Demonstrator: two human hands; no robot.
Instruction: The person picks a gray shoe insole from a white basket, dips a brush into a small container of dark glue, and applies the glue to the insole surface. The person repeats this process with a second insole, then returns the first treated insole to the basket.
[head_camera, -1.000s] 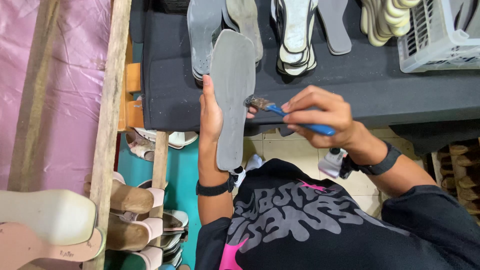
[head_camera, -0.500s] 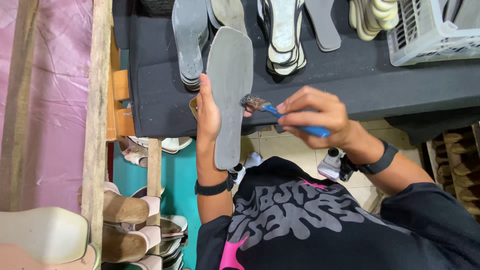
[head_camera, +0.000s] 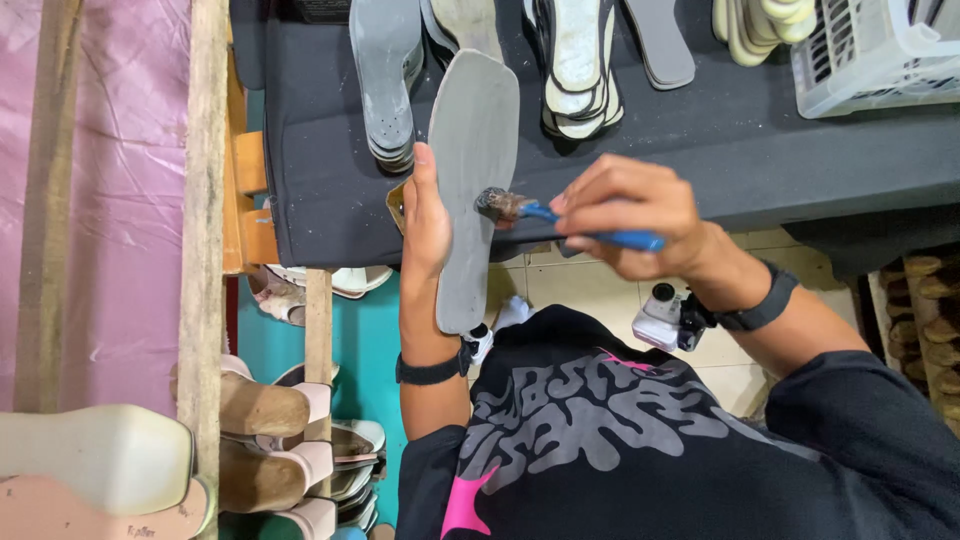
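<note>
My left hand (head_camera: 425, 215) grips a long grey shoe insole (head_camera: 472, 180) by its left edge, holding it flat side up over the front edge of the black-covered table (head_camera: 330, 180). My right hand (head_camera: 630, 215) holds a blue-handled brush (head_camera: 560, 215) whose bristle head rests on the middle of the insole. Both wrists wear black bands.
Stacks of grey and cream insoles (head_camera: 385, 80) lie on the table behind the held one. A white plastic basket (head_camera: 870, 50) stands at the back right. Below left are a wooden post (head_camera: 205, 230), pink sheeting (head_camera: 90, 180) and several sandals (head_camera: 270, 430) on the floor.
The view has drifted slightly; the insole and both hands stay together, with the brush head shifting a little across the insole's middle.
</note>
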